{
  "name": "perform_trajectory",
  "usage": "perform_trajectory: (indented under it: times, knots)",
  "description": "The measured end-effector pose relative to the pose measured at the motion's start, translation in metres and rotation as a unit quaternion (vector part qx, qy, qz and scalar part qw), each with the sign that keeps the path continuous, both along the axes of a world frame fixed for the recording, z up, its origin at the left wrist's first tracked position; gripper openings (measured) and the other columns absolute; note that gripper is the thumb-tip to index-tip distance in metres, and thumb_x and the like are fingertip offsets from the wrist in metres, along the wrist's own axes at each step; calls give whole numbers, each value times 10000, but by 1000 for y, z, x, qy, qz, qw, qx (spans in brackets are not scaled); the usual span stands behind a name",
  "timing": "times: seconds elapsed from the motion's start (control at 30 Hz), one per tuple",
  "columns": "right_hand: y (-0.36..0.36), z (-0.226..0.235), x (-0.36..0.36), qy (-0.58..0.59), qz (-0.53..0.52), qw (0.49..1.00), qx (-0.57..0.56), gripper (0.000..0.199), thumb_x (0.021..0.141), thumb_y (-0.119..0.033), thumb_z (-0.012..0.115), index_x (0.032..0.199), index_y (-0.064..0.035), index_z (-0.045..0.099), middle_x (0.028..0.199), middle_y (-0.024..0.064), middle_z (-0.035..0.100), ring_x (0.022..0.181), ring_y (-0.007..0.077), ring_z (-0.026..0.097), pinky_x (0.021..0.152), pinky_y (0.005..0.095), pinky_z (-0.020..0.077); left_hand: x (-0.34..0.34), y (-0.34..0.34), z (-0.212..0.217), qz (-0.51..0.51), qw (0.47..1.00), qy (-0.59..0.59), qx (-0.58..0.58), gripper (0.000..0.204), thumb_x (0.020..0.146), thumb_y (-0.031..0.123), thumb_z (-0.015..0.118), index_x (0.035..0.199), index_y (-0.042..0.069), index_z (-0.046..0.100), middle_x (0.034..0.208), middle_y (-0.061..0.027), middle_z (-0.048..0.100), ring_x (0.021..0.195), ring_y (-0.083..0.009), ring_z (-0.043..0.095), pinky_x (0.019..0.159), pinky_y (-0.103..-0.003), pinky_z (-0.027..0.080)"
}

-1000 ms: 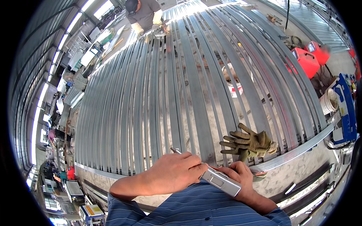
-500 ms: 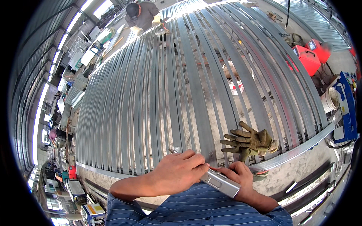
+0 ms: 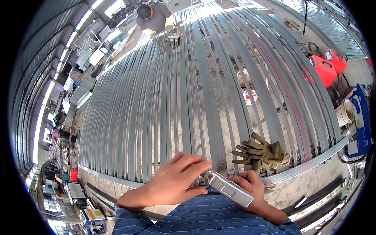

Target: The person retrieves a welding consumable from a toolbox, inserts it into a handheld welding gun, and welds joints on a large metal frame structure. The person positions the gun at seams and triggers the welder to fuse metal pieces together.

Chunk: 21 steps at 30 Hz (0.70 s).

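My right hand (image 3: 254, 190) is closed around a silver, oblong, box-shaped metal tool (image 3: 231, 189) with a rectangular recess in its face, held slanting before my blue striped shirt. Its exact kind I cannot make out. At the tool's upper left end, my left hand (image 3: 174, 182) has its thumb and index finger apart, with the index fingertip at that end. Just beyond my right hand, a pair of olive work gloves (image 3: 266, 152) lies on the long grey metal bars (image 3: 213, 129).
The bars rest on a metal frame (image 3: 309, 166). Opposite, a person (image 3: 154, 18) in gloves leans over the bars beside a clamp-like tool (image 3: 176, 36). A white bucket (image 3: 250, 96) shows beneath the bars. Red machines (image 3: 323, 70) and another bucket (image 3: 345, 112) stand on the right.
My left thumb and index finger, earlier closed together near the tool, have spread apart. The tool's upper left end now shows. A thin tip seen past the left hand is out of view.
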State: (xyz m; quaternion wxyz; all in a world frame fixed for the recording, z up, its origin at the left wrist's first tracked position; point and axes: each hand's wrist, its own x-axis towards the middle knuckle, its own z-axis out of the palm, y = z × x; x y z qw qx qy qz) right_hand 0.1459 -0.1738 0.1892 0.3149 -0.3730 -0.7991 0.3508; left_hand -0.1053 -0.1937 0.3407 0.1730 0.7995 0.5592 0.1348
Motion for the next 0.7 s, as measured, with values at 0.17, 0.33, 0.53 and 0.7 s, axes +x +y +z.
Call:
perform_trajectory:
  times: [0.17, 0.33, 0.53, 0.7]
  knots:
    - [-3, -2, 0, -9, 10, 1000, 4, 432, 715, -223, 851, 1136, -162, 769, 869, 53, 551, 779, 230, 577, 678, 350, 490, 8, -18, -16, 39, 997, 11, 71, 321, 729, 223, 899, 964, 106, 715, 868, -20, 671, 747, -216, 677, 595, -327, 560]
    - [-2, 0, 1, -8, 11, 1000, -6, 437, 707, -214, 845, 1134, -164, 770, 861, 51, 559, 775, 231, 584, 667, 352, 494, 15, -27, -30, 60, 993, 21, 98, 265, 726, 178, 887, 927, 114, 726, 836, -13, 673, 713, -206, 680, 581, -319, 556]
    - [-2, -10, 4, -19, 27, 999, -10, 520, 610, -187, 840, 1124, -179, 760, 883, 67, 591, 799, 272, 607, 680, 375, 514, 18, -34, -42, 90, 993, -32, 69, 197, 787, 152, 863, 940, 108, 747, 919, -56, 717, 797, -240, 709, 645, -345, 583]
    - [-2, -15, 7, -19, 20, 1000, -12, 535, 582, -195, 848, 1107, -189, 748, 897, 72, 599, 819, 280, 618, 703, 388, 529, 18, -34, -49, 144, 984, -83, 58, 197, 822, 200, 862, 944, 91, 753, 837, -56, 716, 757, -242, 699, 659, -363, 571]
